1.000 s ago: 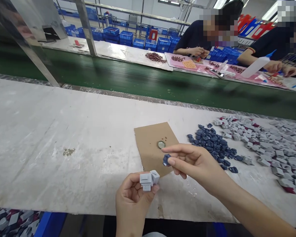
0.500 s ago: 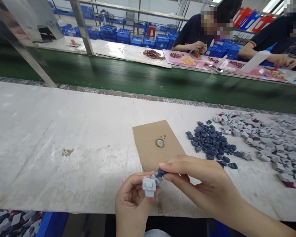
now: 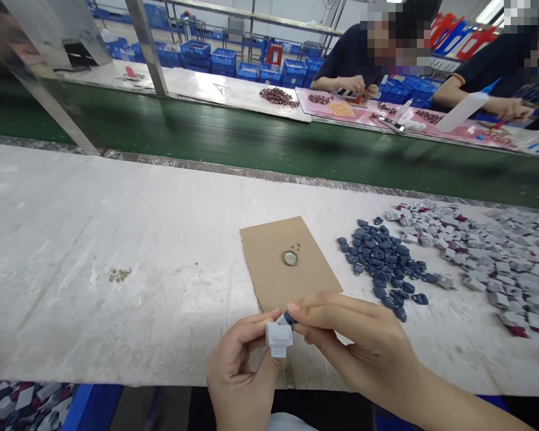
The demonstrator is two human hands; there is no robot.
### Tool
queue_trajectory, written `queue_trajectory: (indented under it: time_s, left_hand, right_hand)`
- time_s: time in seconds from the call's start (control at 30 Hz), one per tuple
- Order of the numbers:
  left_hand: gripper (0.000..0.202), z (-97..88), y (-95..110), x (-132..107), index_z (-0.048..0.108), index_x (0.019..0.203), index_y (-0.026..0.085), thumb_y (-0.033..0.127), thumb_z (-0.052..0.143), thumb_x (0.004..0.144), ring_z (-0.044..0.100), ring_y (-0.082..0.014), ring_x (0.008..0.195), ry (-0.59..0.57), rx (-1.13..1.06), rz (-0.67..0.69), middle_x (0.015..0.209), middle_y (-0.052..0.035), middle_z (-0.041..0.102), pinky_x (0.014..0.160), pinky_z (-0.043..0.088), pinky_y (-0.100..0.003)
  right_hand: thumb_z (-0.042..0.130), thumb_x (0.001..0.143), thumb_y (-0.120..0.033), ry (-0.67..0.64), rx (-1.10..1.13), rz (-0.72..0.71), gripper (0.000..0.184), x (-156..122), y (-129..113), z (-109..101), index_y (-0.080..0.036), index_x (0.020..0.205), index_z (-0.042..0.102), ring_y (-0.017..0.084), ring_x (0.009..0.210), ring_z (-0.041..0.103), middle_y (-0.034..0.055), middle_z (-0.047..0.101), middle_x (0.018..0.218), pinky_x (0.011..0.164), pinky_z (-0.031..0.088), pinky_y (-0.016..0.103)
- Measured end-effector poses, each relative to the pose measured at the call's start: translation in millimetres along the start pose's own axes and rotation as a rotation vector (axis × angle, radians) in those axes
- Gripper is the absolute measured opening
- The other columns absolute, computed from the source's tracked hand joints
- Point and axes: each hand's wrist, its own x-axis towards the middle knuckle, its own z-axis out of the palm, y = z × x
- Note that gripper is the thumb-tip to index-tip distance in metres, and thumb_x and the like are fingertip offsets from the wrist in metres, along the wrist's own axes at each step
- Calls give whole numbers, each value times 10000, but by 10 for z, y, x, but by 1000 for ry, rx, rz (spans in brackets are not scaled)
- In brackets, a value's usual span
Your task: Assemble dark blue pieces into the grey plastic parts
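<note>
Left hand (image 3: 240,371) has its fingers closed around a little gray block (image 3: 279,336), right hand (image 3: 363,338) has its fingers pinched on a dark blue bit (image 3: 289,318) right up against it. All that's just above the desk (image 3: 161,239), near some cardboard (image 3: 265,257) with a bottle cap (image 3: 290,258) on it.

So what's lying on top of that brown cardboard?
A bottle cap lies on the cardboard, with a few small specks beside it. The right hand covers part of the near edge, so anything there is hidden.

Head camera looks forward, down; hands (image 3: 238,368) (image 3: 366,338) near.
</note>
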Motion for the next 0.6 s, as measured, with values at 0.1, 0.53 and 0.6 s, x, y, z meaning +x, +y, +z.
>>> queue_trajectory:
  time_s: [0.1,0.53,0.6]
  left_hand:
    - [107,8,-39,31,708,736,231,155,732,665,657,-99,717,-51,-33,-84,773,22,726,678,504,-109]
    - [308,-370,59,265,689,688,194,306,870,466,651,-102,649,213,-106,-328,677,23,712,572,523,-117]
    - [319,-342,99,236,698,693,193,302,876,452,650,-102,653,230,-124,-323,694,13,716,557,519,-112]
  right_hand:
    - [515,837,-45,48,44,55,228,-16,42,97,-196,964,629,104,565,576,13,616,682,503,487,211]
    - [363,888,-403,575,-763,515,438,-732,750,-719,-350,1319,421,312,835,549,93,565,1025,652,449,459]
    - [371,861,-478,483,-876,631,453,-1016,944,-847,-369,1297,428,348,830,551,103,559,987,656,443,491]
